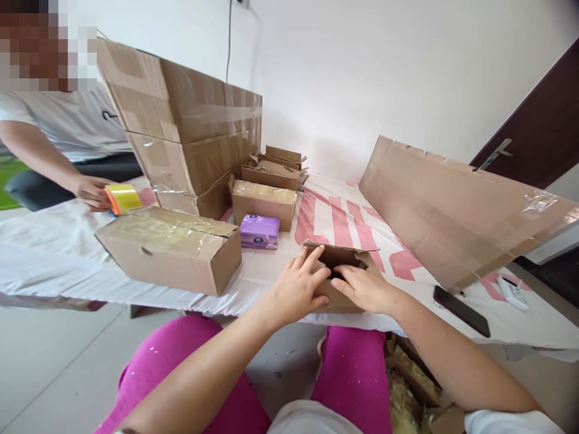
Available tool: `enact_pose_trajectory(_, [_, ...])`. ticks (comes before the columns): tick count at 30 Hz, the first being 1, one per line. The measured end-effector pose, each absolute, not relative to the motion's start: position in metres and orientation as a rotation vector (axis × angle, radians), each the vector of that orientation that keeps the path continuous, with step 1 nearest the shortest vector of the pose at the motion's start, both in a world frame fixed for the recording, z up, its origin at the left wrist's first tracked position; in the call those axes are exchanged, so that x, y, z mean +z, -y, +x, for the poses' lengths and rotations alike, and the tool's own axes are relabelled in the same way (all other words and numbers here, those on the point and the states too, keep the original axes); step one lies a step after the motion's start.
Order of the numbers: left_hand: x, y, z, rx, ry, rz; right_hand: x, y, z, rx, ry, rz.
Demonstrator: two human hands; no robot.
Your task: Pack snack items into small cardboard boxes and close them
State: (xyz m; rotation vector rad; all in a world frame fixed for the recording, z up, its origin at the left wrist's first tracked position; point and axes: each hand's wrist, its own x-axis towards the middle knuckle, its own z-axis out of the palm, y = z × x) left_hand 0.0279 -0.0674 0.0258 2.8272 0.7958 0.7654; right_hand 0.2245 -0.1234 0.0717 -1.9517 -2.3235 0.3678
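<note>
Bench: white-covered, pink-printed
Left hand: fingers spread over open carton
Right hand: at its opening, grip unclear

No wording can be read clearly: a purple packet on the table bears dark round logos with lettering too small to make out, a co-worker's white shirt shows part of a dark, letter-like mark, and bold pink shapes on the white tablecloth spell nothing legible.

Room behind open box — panel rightward
</note>
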Motion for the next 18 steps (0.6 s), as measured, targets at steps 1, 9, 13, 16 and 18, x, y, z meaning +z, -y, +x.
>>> enact_pose_trajectory(1, [0.026, 0.067, 0.028, 0.798, -0.808, 2.806, 0.071, 0.119, 0.23, 0.295, 2.31, -2.003])
enact_pose_trajectory(9, [0.033, 0.075, 0.029, 1.045, -1.223, 2.625, 0.058, 0.098, 0.281, 0.044, 2.289, -2.076])
enact_pose_trajectory(13, [0.036, 0.093, 0.034, 1.063, -1.206, 2.824, 0.053, 0.089, 0.295, 0.169, 2.378, -1.991])
enact_pose_trajectory(16, [0.032, 0.102, 0.041, 0.844, -0.953, 3.044, 0.053, 0.086, 0.294, 0.181, 2.395, -1.987])
enact_pose_trajectory(18, [0.03, 0.102, 0.043, 0.68, -1.015, 3.04, 0.054, 0.088, 0.289, 0.141, 2.384, -2.012])
